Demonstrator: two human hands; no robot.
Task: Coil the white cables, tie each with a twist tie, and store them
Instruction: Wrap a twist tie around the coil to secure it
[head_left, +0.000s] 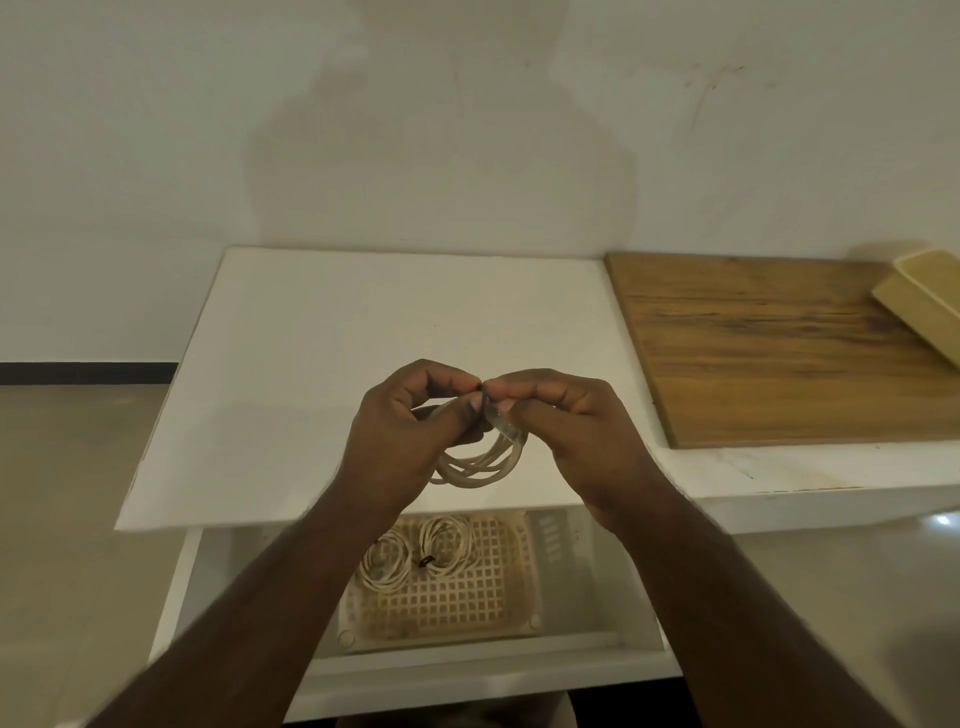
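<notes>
**Up close: tying the coil over the white tabletop**

Right now, in the head view, I am holding a coiled white cable (480, 457) in the air above the front part of the white tabletop (322, 332). My left hand (410, 426) is curling round the left side of the coil, its thumb and forefinger pinching the dark twist tie (484, 400) at the top of the loops. My right hand (566, 421) is meeting it from the other side, its thumb and forefinger closing on the same tie, so the fingertips of both hands are touching. The loops are hanging down between my wrists, and a clear plug (506, 428) is showing just under my right thumb.

Below the tabletop, an open white drawer (597, 644) is sticking out toward me. A cream plastic basket (467, 597) with a grid floor is sitting inside it, and two coiled cables (415, 556) are lying side by side in the basket's far left part; a dark tie (426, 561) is showing between them.

To the right, a wooden board (779, 353) is lying on a white ledge (831, 478), and yellow trays (924, 301) are resting on the board's far right corner.
</notes>
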